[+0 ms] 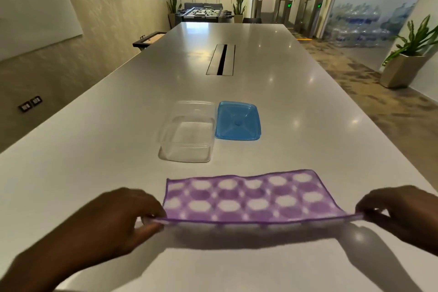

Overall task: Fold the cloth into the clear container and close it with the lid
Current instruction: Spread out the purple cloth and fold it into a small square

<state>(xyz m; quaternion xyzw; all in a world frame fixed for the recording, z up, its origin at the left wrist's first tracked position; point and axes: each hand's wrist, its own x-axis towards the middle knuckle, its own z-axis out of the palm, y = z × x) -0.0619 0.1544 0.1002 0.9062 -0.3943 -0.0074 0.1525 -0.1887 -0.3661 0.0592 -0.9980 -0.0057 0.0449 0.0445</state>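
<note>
A purple cloth with white dots [251,197] is stretched wide just above the white table [94,149]. Its near edge is lifted and its far edge lies on the surface. My left hand [123,218] pinches the near left corner. My right hand [400,213] pinches the near right corner. Beyond the cloth stands the clear container [187,133], open and holding nothing. The blue lid [238,121] lies flat on the table, touching the container's right side.
A recessed cable slot [221,59] runs along the table's middle, farther back. The table's right edge runs diagonally beside carpeted floor. A potted plant [407,59] stands at the right.
</note>
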